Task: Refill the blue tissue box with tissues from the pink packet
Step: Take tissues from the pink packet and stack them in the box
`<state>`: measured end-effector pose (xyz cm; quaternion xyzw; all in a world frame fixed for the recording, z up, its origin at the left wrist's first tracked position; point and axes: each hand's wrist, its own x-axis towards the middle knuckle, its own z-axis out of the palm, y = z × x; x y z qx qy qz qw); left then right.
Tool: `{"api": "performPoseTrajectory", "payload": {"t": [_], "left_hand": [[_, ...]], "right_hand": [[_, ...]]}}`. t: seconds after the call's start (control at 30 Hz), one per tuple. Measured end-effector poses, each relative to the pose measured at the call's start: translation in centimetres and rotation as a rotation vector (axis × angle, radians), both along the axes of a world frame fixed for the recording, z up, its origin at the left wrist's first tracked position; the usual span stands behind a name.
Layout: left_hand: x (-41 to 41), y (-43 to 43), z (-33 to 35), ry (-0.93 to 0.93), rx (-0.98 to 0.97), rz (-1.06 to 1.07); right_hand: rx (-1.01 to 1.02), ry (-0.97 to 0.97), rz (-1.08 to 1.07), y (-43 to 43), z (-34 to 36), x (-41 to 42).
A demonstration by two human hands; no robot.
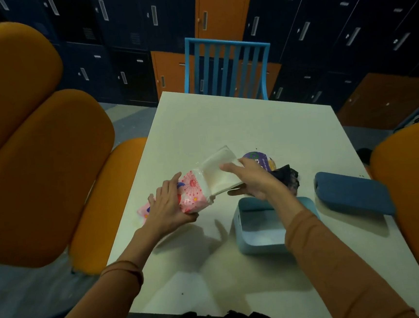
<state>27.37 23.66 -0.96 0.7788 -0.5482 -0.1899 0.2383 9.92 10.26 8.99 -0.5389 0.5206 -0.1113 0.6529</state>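
Both hands worked above the white desk, a little apart, each clamped on its own thing. In the head view the left hand gripped the pink packet, with its fingers curled over the top and the thumb below. The packet was held just above the desk, left of centre. Its long axis ran from the near left toward the far right, and its open end pointed right.

Out of that open end came a stack of white tissues, partly drawn out and tilted up toward the far right along the same line as the packet. The right hand pinched the far end of the stack, with fingers on top and the thumb underneath.

Near the right hand, under the right forearm, the blue tissue box stood on the desk with its open top facing up. The sleeve covered part of the box. Its dark blue lid lay apart on the desk to the right, with its long axis running from far left to near right.

Beyond the right hand lay a round purple object and, just beside it, a dark lacy cloth. A blue slatted chair stood at the far edge of the desk. Orange chairs flanked the desk at left and right.
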Motion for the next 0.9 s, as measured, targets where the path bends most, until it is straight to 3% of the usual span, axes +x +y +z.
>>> {"api": "performPoseTrajectory", "payload": {"t": [0.7, 0.8, 0.9], "left_hand": [[-1.3, -0.7, -1.2, -0.165, 0.345, -0.108], [-1.6, -0.9, -0.9, -0.099, 0.406, -0.113], [-2.6, -1.7, 1.5, 0.155, 0.172, -0.024]], "right_hand": [[-0.319, 0.093, -0.213, -1.5, 2.8, -9.0], [-0.336, 0.071, -0.238, -1.4, 3.4, -10.0], [-0.332, 0.022, -0.265, -1.3, 3.8, -10.8]]}}
